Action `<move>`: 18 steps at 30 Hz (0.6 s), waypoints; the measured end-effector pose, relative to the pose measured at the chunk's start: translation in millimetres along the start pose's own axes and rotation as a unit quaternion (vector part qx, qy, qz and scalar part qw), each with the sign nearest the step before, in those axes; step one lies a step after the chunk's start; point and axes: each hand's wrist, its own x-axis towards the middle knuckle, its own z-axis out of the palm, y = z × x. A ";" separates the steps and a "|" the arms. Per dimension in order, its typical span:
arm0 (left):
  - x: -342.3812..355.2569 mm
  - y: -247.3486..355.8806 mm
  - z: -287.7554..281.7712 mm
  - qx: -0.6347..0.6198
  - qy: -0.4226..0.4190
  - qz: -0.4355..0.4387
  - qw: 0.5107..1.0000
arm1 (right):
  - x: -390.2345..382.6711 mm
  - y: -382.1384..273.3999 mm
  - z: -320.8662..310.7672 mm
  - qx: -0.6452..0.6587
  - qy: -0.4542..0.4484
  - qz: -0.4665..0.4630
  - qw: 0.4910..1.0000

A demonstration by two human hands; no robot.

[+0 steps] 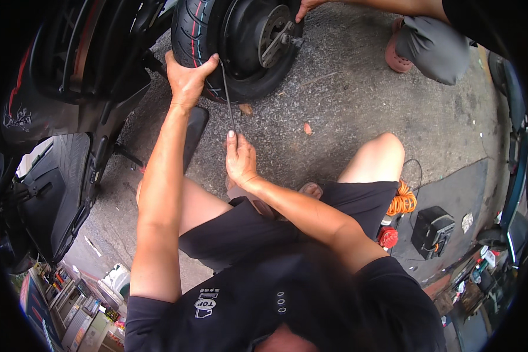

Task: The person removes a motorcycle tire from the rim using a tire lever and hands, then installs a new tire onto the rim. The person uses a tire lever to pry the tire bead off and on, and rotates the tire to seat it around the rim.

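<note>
A black tyre [192, 35] with red and blue tread lines stands at the top, on a wheel hub [242, 38] with a brake disc [274, 34]. My left hand [186, 82] grips the tyre's near edge, its thumb along the sidewall. Lower down, my right hand [241, 157] is closed round a long thin metal tyre lever [227, 97]. The lever's far end reaches up to the tyre's bead, beside my left thumb; its tip is hard to make out. Another person's hand [308, 7] touches the wheel's far right edge.
A dark scooter [70, 105] fills the left side. The other person's leg [433, 50] is at upper right. An orange coiled hose [401, 200], a red round object [388, 237] and a black box [433, 230] lie right of my knee. Assorted goods [91, 308] crowd the lower left.
</note>
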 end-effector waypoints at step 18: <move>9.9 -17.9 -8.4 0.018 -0.003 0.010 1.000 | 152.7 -166.8 -253.6 -0.638 -0.143 -0.381 0.653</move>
